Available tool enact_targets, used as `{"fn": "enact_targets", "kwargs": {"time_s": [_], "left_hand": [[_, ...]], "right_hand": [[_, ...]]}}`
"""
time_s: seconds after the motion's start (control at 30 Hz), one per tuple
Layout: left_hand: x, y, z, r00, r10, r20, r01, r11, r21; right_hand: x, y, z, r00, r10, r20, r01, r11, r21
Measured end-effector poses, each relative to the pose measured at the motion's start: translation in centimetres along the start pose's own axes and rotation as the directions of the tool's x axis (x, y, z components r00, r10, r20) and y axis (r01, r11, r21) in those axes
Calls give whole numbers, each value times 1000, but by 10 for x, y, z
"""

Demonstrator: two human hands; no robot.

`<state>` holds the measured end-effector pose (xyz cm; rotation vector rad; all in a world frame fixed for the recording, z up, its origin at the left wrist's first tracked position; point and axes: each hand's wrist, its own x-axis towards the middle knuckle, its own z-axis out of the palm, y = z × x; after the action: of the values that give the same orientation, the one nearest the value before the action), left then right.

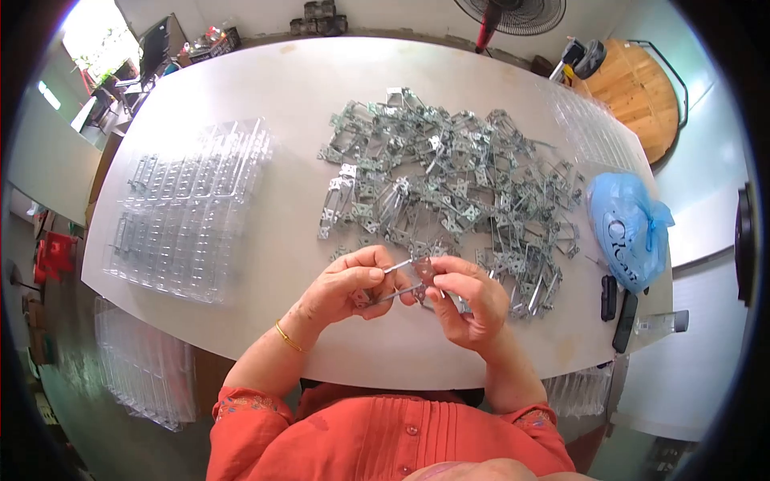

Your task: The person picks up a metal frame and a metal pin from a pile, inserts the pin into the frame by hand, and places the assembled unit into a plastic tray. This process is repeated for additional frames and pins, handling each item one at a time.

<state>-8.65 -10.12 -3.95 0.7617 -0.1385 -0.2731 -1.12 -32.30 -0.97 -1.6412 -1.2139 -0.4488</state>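
Note:
Between both hands, near the table's front edge, is a small metal bracket [423, 271] with two thin parallel rods and a flat plate at its right end. My left hand [345, 282] grips the rods' left side between thumb and fingers. With thumb and fingertips, my right hand [477, 305] pinches the plate end. Just beyond the hands spreads a large tangled pile of similar metal brackets [449, 172]. Part of the held bracket is hidden behind my fingers.
Clear plastic trays [188, 208] lie on the left of the white table [281, 112], with a few metal parts in their left slots. At right are more trays [597, 128], a tied blue bag [630, 228], black objects [624, 322] and a bottle [662, 322].

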Motion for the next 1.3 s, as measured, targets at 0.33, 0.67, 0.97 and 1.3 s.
{"fn": "enact_targets", "kwargs": {"time_s": [0.33,0.67,0.97,1.3], "left_hand": [[-1,-3,-1,995,27,95,-17,995,-102],[-1,-1,-2,991,93,100,-86,993,-77],[2,-2,2,996,61,-65,-56,995,77],[2,-3,4,989,142,-26,-117,891,438]], "right_hand": [[-5,-3,6,977,212,-6,-209,969,130],[0,16,4,996,92,22,-90,994,-68],[5,-8,-2,954,300,20,-301,953,30],[0,-8,-6,745,625,235,-667,698,261]]}}
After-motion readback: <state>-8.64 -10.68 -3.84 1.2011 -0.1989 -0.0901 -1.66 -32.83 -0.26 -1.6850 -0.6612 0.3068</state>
